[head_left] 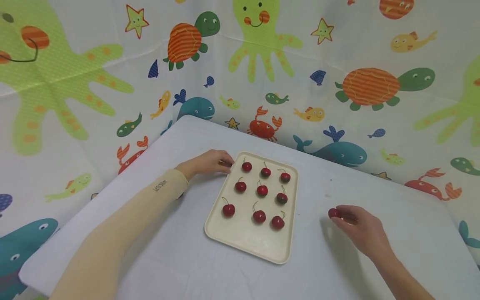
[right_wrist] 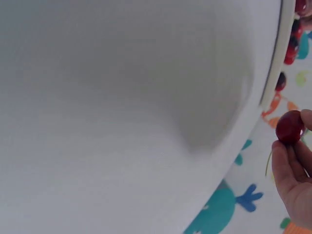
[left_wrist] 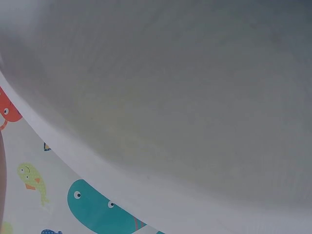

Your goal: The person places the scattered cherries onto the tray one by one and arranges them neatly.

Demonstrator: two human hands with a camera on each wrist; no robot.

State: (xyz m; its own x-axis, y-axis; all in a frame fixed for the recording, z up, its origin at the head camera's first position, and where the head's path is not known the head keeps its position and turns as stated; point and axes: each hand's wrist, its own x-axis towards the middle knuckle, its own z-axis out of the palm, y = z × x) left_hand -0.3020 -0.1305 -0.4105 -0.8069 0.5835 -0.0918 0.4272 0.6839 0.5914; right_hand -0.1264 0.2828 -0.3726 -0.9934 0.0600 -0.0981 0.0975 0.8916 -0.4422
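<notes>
A cream tray (head_left: 247, 246) lies on the table, with several dark red cherries, such as one cherry (head_left: 262, 191) near its middle, set out in rows with their stems on. At the tray's upper left edge my left hand (head_left: 210, 162) holds the rim with bent fingers. To the right of the tray, just above the table, my right hand (head_left: 361, 229) pinches another cherry (head_left: 333, 213) between thumb and fingers. In the right wrist view that held cherry (right_wrist: 290, 127) shows a thin stem hanging down. The left hand's fingers are out of sight in the left wrist view.
A white table (head_left: 157, 258) carries the tray. Small specks (head_left: 328, 195) dot its surface right of the tray. Behind it hangs a white curtain (head_left: 225, 54) printed with sea animals. A beige sleeve (head_left: 123, 229) covers the left forearm.
</notes>
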